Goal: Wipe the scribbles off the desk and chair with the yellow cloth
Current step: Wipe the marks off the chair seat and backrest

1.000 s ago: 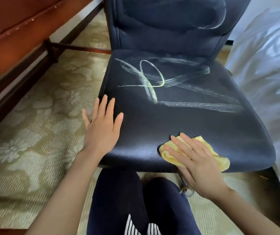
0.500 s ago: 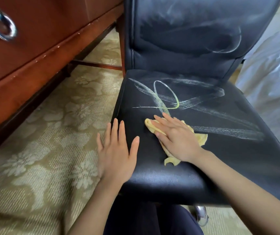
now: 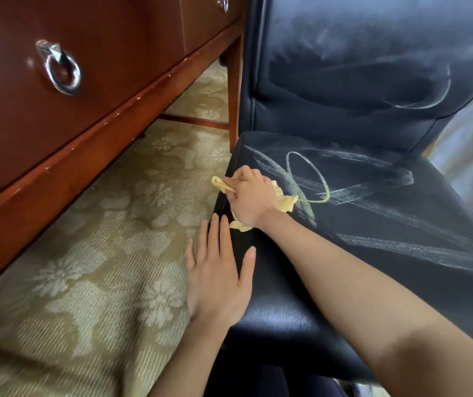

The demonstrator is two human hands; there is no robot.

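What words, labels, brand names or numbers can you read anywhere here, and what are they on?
No readable text anywhere.
On the chair seat, the scribbles are strokes and a loop, not letters.
On the backrest, smeared marks only.
On the yellow cloth and the drawer front, no label or print shows.

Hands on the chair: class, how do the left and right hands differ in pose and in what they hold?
The left hand lies flat with straight fingers; the right hand has curled fingers. The left hand holds nothing; the right hand grips the yellow cloth. Both rest on the chair seat.
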